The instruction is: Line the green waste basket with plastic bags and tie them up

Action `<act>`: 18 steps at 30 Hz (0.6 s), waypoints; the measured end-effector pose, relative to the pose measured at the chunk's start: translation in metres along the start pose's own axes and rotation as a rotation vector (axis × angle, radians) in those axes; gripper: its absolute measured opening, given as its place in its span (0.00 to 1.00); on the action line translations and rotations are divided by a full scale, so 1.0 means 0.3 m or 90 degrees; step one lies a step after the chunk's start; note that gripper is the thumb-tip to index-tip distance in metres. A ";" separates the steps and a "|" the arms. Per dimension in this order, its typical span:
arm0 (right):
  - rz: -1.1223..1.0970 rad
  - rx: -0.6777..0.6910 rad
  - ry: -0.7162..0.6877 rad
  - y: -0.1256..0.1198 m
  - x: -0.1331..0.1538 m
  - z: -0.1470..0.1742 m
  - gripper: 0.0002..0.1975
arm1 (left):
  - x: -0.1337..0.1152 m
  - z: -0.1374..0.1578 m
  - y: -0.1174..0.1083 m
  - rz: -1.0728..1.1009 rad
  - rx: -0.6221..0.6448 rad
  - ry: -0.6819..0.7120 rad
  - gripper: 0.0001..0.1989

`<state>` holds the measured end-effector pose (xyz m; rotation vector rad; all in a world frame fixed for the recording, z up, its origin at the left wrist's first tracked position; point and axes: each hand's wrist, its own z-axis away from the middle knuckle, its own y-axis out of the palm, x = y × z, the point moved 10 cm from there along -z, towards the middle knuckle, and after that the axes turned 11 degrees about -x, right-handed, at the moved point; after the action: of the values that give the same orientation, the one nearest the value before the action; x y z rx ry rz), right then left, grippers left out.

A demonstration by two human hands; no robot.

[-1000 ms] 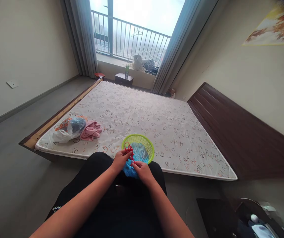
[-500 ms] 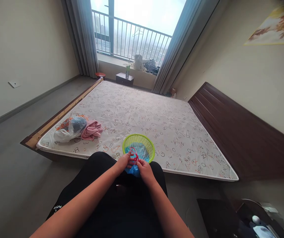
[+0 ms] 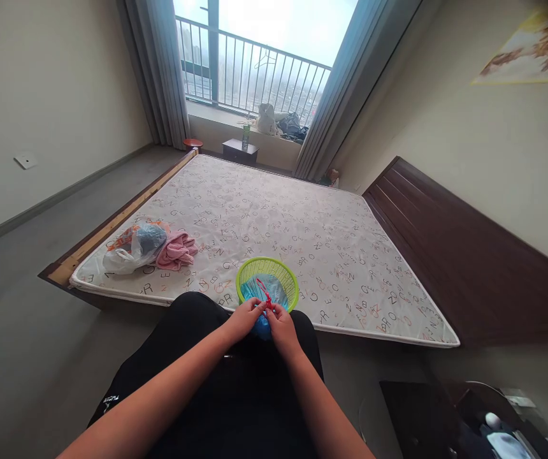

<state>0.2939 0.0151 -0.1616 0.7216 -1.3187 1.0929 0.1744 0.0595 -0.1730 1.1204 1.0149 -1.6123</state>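
Observation:
Close to my lap, a lime-green plastic basket [image 3: 294, 280] is at the edge of the bed, with a blue plastic bag [image 3: 251, 290] inside it and bunched over its near side. A red cord [image 3: 268, 298] lies across the bag, looped at its upper end and bunched or knotted lower down. My left hand [image 3: 244, 319] pinches the cord from the left. From the right, my right hand [image 3: 282, 328] pinches the same bunched part, and the two sets of fingertips nearly meet. The fingers hide the exact form of the knot.
A patterned mattress [image 3: 274, 204] spreads in front of me, with a dark headboard [image 3: 446, 236] on the right. A clear plastic bag [image 3: 128, 258] and a pink cloth [image 3: 177, 250] lie at its left. Dark furniture [image 3: 405, 408] with small items stands at lower right.
My left hand has moved slightly right, its fingers now closed in a pinch near my right hand. The red cord's loop has swung right and narrowed.

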 end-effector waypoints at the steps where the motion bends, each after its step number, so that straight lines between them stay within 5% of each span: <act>1: 0.040 -0.005 -0.025 -0.004 0.011 0.004 0.19 | -0.011 0.004 0.009 -0.010 0.010 0.022 0.24; 6: 0.191 0.003 -0.152 0.004 0.066 0.035 0.17 | -0.032 0.009 0.030 -0.032 0.018 0.069 0.23; 12: 0.201 0.022 -0.169 0.022 0.064 0.046 0.17 | -0.027 0.005 0.019 0.046 0.019 0.051 0.21; 18: 0.185 -0.097 -0.190 -0.044 0.066 0.025 0.18 | -0.043 -0.022 -0.066 0.182 -0.081 -0.009 0.26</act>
<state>0.3013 0.0076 -0.1391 0.6072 -1.7851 1.1264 0.1592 0.0737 -0.1599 1.1114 0.8901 -1.3085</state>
